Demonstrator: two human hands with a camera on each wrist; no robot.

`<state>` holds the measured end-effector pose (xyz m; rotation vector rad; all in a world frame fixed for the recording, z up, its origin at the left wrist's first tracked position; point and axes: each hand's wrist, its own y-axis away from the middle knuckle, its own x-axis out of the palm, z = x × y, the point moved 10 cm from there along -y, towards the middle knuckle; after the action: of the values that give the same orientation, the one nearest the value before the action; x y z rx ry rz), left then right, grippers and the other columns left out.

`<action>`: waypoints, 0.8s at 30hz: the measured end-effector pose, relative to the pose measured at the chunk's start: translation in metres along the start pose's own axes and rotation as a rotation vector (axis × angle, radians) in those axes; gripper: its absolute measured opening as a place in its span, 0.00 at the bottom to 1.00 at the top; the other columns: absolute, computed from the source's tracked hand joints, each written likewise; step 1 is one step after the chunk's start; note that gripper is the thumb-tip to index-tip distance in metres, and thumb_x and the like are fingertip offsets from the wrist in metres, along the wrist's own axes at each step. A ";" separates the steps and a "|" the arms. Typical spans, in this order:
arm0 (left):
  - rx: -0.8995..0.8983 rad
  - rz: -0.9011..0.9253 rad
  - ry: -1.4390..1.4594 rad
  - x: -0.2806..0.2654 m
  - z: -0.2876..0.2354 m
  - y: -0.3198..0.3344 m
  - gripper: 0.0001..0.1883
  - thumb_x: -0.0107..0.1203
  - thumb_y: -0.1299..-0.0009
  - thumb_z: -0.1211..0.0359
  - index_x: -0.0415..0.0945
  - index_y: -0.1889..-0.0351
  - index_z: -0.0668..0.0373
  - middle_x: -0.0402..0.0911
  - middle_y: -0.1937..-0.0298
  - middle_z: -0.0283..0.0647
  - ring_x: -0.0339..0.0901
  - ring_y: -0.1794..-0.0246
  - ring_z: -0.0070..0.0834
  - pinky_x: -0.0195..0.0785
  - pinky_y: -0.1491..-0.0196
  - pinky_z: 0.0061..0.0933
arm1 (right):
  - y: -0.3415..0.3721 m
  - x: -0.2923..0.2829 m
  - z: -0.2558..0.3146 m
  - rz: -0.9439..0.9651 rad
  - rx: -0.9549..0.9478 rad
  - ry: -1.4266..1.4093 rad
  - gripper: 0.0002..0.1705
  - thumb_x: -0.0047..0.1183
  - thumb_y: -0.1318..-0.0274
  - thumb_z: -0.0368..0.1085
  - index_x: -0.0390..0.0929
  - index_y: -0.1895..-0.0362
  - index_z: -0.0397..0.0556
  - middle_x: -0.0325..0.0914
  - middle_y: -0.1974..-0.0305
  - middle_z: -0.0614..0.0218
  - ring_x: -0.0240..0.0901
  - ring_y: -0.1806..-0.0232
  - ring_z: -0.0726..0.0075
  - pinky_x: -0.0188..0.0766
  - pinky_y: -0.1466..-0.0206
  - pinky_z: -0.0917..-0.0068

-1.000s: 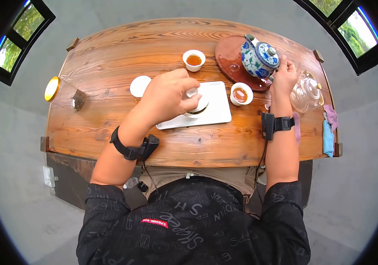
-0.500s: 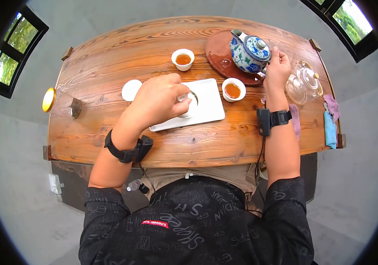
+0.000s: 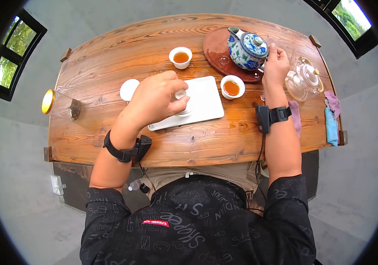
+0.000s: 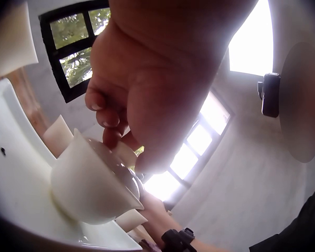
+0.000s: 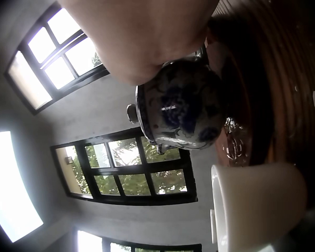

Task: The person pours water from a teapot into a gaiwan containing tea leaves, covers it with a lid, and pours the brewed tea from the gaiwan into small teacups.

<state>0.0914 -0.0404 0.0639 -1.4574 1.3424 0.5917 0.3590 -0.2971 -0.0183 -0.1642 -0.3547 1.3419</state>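
My left hand (image 3: 157, 96) pinches the knob of a white lid (image 3: 180, 94). The lid sits in the flared mouth of a white gaiwan bowl (image 4: 92, 181), which stands on a white rectangular tray (image 3: 207, 95). To the right, my right hand (image 3: 276, 66) grips the handle of a blue-and-white flowered teapot (image 3: 247, 52), its own lid in place and its spout pointing away to the left. The teapot is over a round reddish-brown board (image 3: 214, 48). Near the white tray's right edge is a white cup of amber tea (image 3: 232, 87).
Another filled tea cup (image 3: 180, 58) stands farther back. At the left are a round white dish (image 3: 129, 89) and a lying glass jar (image 3: 63, 106) with a gold lid. A glass pot (image 3: 303, 81) and folded cloths (image 3: 332, 119) lie on the right.
The head view has shifted slightly. My left hand has brought the lid down over the gaiwan; the dark gap at its rim no longer shows. My right hand still holds the teapot.
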 end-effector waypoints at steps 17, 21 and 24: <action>0.046 -0.032 -0.072 -0.005 -0.004 0.000 0.11 0.69 0.38 0.66 0.85 0.60 0.59 0.81 0.66 0.39 0.81 0.66 0.40 0.74 0.63 0.39 | 0.000 -0.002 0.001 -0.010 -0.036 0.065 0.18 0.64 0.30 0.44 0.84 0.62 0.39 0.80 0.75 0.73 0.66 0.76 0.84 0.63 0.73 0.78; 0.032 -0.014 -0.003 -0.001 -0.004 -0.001 0.11 0.69 0.38 0.66 0.85 0.60 0.59 0.81 0.65 0.39 0.81 0.66 0.40 0.75 0.63 0.38 | 0.000 -0.001 -0.001 0.013 -0.020 0.037 0.18 0.64 0.30 0.45 0.84 0.60 0.38 0.81 0.74 0.71 0.67 0.75 0.84 0.64 0.73 0.78; 0.038 -0.009 -0.031 0.002 -0.003 -0.001 0.11 0.69 0.38 0.66 0.85 0.60 0.59 0.81 0.65 0.40 0.82 0.65 0.39 0.75 0.63 0.37 | 0.000 0.000 -0.001 0.021 -0.025 0.059 0.18 0.64 0.30 0.44 0.84 0.59 0.38 0.82 0.73 0.71 0.69 0.74 0.83 0.65 0.71 0.78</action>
<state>0.0922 -0.0441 0.0634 -1.4177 1.3157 0.5775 0.3592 -0.2972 -0.0188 -0.2284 -0.3205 1.3512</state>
